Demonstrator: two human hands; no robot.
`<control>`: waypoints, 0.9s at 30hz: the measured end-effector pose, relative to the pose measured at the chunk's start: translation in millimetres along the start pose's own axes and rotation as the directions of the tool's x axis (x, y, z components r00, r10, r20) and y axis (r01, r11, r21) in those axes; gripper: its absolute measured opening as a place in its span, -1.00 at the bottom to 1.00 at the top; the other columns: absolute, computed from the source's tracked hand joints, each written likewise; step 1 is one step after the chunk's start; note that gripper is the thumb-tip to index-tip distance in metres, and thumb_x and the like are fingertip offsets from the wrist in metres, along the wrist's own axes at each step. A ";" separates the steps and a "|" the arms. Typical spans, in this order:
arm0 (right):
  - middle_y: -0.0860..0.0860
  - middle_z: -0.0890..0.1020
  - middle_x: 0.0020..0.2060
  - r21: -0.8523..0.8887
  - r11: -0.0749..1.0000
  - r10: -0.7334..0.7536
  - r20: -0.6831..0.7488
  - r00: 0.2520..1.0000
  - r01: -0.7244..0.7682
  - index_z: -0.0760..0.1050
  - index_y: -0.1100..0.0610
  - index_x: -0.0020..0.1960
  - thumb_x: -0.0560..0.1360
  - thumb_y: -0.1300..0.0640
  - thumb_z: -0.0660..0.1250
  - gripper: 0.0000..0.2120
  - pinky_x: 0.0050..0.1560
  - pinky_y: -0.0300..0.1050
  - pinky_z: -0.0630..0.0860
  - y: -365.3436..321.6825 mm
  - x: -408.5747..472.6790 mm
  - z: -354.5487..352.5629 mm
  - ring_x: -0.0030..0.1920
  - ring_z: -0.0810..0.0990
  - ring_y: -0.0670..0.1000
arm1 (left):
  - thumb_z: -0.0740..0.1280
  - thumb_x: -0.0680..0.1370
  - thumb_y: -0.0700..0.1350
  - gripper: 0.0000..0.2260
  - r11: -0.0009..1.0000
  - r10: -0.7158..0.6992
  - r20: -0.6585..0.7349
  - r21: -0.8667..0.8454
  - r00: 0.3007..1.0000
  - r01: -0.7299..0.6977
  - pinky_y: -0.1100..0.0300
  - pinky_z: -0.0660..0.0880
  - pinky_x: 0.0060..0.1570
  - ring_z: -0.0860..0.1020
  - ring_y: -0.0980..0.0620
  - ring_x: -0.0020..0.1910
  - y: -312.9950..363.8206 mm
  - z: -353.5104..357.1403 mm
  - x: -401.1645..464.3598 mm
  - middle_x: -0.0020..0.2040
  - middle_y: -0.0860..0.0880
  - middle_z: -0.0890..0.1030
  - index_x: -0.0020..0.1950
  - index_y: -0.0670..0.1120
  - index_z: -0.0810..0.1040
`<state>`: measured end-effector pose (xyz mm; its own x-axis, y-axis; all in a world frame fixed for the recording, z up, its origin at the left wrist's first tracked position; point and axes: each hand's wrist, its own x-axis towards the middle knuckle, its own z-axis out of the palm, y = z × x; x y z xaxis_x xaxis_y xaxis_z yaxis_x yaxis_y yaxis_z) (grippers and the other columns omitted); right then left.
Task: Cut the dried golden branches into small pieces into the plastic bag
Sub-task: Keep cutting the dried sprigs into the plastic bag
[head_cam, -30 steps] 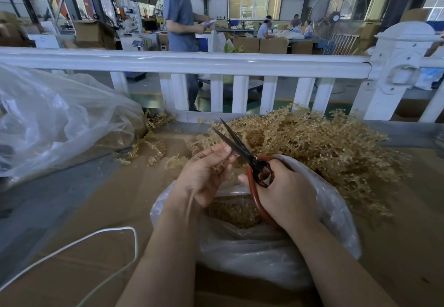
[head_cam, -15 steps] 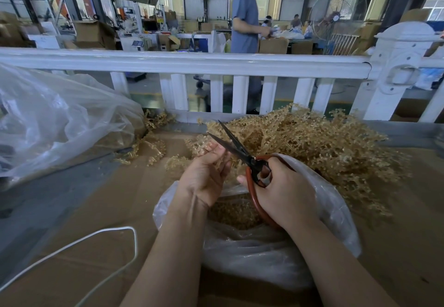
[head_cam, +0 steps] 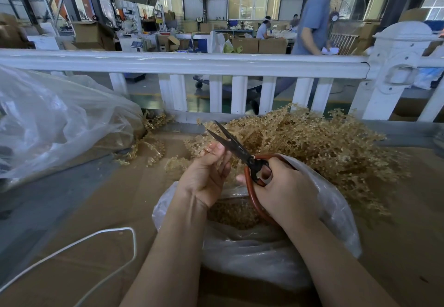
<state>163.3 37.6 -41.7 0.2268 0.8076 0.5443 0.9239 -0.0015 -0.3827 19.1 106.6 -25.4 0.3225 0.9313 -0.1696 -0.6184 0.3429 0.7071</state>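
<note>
The right hand (head_cam: 286,191) gripped the scissors (head_cam: 236,149), blades parted; the left hand (head_cam: 206,174) pinched a sprig over the plastic bag (head_cam: 336,210) at the table's near edge. The branches (head_cam: 324,143) (heaped behind) looked light and brittle, best held by the stem.

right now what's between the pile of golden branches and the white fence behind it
In the head view, only a bare grey strip of table edge lies between the branch pile and the white fence; branch tips overlap it.

Bright window backlight, wide-angle edge bending, walking person (head_cam: 312,18) blurred.
</note>
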 end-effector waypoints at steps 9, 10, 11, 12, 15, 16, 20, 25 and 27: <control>-0.26 0.35 -0.44 0.065 0.996 -0.050 -0.072 0.996 0.055 0.33 -0.04 -0.30 0.36 -0.44 0.30 -0.53 -0.43 -0.46 0.06 -2.1 -3.4 -0.1 -0.44 0.24 -0.27 | 0.41 0.35 -0.16 -0.80 1.000 -0.006 0.013 -0.024 1.000 0.006 0.26 0.43 -0.10 0.63 0.21 -0.29 1.3 0.5 -1.6 -0.21 0.09 0.67 -0.05 -0.03 0.52; -0.27 0.31 -0.46 0.070 0.996 -0.050 -0.075 0.996 0.055 0.33 -0.04 -0.30 0.36 -0.43 0.31 -0.53 -0.43 -0.46 0.05 -2.3 -3.7 -0.3 -0.45 0.21 -0.29 | 0.41 0.35 -0.16 -0.79 1.000 -0.005 0.013 -0.024 1.000 0.006 0.26 0.43 -0.09 0.63 0.21 -0.29 1.2 0.4 -1.7 -0.22 0.09 0.67 -0.05 -0.03 0.52; -0.28 0.27 -0.49 0.075 0.996 -0.049 -0.077 0.996 0.055 0.32 -0.04 -0.30 0.37 -0.43 0.30 -0.53 -0.43 -0.46 0.05 -2.1 -3.8 -0.3 -0.46 0.19 -0.30 | 0.41 0.35 -0.15 -0.79 1.000 -0.003 0.014 -0.021 1.000 0.003 0.25 0.43 -0.09 0.64 0.21 -0.30 1.1 0.2 -1.6 -0.23 0.09 0.67 -0.05 -0.03 0.52; -0.30 0.22 -0.50 0.084 0.995 -0.048 -0.077 0.996 0.055 0.32 -0.04 -0.30 0.38 -0.45 0.27 -0.52 -0.43 -0.45 0.05 -1.7 -3.9 0.0 -0.48 0.17 -0.31 | 0.42 0.35 -0.15 -0.80 1.000 0.001 0.017 -0.017 1.000 0.000 0.25 0.43 -0.09 0.64 0.21 -0.30 1.0 0.3 -1.6 -0.24 0.10 0.68 -0.07 -0.03 0.51; -0.31 0.22 -0.50 0.104 0.993 -0.050 -0.072 0.996 0.057 0.33 -0.04 -0.30 0.36 -0.48 0.14 -0.50 -0.44 -0.45 0.07 -0.2 -3.6 0.5 -0.47 0.21 -0.28 | 0.42 0.34 -0.15 -0.81 1.000 0.005 0.020 -0.017 1.000 -0.005 0.25 0.42 -0.10 0.65 0.22 -0.31 0.8 0.9 -1.8 -0.26 0.11 0.68 -0.09 -0.01 0.51; -0.30 0.29 -0.49 0.106 0.993 -0.054 -0.073 0.996 0.061 0.34 -0.03 -0.29 0.36 -0.48 0.15 -0.50 -0.44 -0.45 0.08 0.1 -3.5 0.7 -0.46 0.26 -0.26 | 0.42 0.34 -0.15 -0.81 1.000 0.005 0.018 -0.019 1.000 -0.005 0.25 0.42 -0.10 0.65 0.22 -0.31 0.8 0.9 -1.9 -0.26 0.11 0.69 -0.09 -0.01 0.51; -0.20 0.51 -0.43 0.092 0.993 -0.063 -0.084 0.994 0.071 0.37 -0.02 -0.29 0.36 -0.48 0.17 -0.50 -0.44 -0.45 0.07 0.0 -3.4 2.1 -0.44 0.30 -0.22 | 0.42 0.33 -0.15 -0.80 1.000 0.010 0.010 -0.025 1.000 -0.010 0.25 0.43 -0.09 0.65 0.22 -0.31 1.0 0.0 -1.6 -0.28 0.11 0.68 -0.09 -0.01 0.50; -0.27 0.27 -0.47 0.071 0.996 -0.055 -0.085 0.995 0.061 0.30 -0.05 -0.30 0.36 -0.47 0.22 -0.52 -0.46 -0.43 0.04 0.3 -1.6 3.9 -0.48 0.19 -0.30 | 0.43 0.34 -0.15 -0.79 1.000 0.009 0.013 -0.023 1.000 -0.008 0.25 0.42 -0.08 0.66 0.22 -0.29 0.6 -1.2 0.1 -0.25 0.11 0.69 -0.08 0.00 0.50; -0.28 0.26 -0.48 0.068 0.996 -0.050 -0.066 0.997 0.054 0.32 -0.06 -0.29 0.36 -0.48 0.23 -0.51 -0.45 -0.43 0.06 2.8 -1.5 5.9 -0.48 0.20 -0.31 | 0.44 0.34 -0.15 -0.79 1.000 0.007 0.013 -0.019 1.000 -0.006 0.25 0.43 -0.10 0.66 0.21 -0.27 0.8 -2.1 0.7 -0.23 0.09 0.69 -0.06 -0.02 0.52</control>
<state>163.7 39.9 -48.1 0.2004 0.7658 0.6110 0.9118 0.0823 -0.4022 17.3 107.7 -26.4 0.3280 0.9317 -0.1558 -0.6343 0.3394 0.6946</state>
